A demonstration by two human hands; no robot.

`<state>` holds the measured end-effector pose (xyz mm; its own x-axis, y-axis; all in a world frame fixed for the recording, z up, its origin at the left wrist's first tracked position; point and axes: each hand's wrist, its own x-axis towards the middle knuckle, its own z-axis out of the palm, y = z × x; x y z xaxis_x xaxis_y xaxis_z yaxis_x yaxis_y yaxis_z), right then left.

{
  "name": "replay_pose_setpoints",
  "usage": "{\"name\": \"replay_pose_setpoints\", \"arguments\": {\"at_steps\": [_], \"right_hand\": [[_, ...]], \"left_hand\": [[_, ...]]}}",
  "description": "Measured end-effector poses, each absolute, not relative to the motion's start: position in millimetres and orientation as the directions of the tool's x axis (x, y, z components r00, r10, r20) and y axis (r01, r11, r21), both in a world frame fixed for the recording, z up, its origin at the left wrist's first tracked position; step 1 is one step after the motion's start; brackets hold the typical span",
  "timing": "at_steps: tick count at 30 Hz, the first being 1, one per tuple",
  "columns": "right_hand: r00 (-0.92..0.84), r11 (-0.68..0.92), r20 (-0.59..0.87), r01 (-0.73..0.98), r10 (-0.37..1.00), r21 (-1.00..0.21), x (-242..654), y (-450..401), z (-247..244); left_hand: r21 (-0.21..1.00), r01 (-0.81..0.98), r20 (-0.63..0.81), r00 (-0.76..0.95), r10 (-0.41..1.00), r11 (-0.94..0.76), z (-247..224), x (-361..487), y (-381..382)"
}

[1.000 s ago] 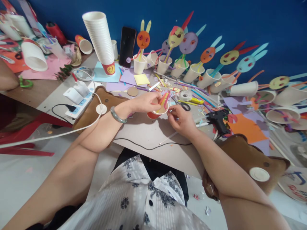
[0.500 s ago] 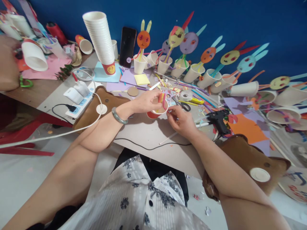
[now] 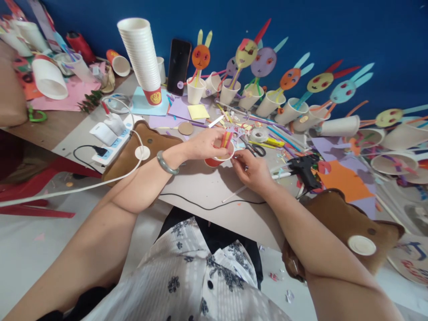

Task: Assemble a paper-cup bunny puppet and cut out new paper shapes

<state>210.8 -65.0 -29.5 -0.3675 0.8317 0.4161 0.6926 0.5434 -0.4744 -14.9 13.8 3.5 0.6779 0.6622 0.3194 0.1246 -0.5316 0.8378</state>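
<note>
A paper cup with a red outside and white rim is at the table's near side. My left hand grips it at the far left of its rim, fingers curled over. Red and yellow strips stand up out of the cup beside those fingertips. On the cup's right, my right hand is closed in a pinch, its fingertips at the rim. Whatever lies between those fingertips is too small to make out.
Decorated cups with paper rabbit heads line the blue wall. A tall cup stack and a phone stand behind. Scissors, tape and a black glue gun lie rightward. A power strip sits left.
Both hands stay at the cup. The strips in it show slightly more upright, and my right fingertips have shifted a little at the rim.
</note>
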Motion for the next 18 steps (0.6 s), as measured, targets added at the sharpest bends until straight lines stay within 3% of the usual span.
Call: {"name": "replay_pose_setpoints", "arguments": {"at_steps": [5,18], "right_hand": [[-0.36,0.536,0.413,0.694,0.837,-0.481,211,-65,-30],[-0.312,0.509,0.418,0.673,0.853,-0.536,210,-66,-25]], "left_hand": [[0.84,0.178,0.274,0.676,0.684,-0.513,1,-15,14],[0.862,0.049,0.327,0.706,0.628,-0.505,14,-25,24]]}}
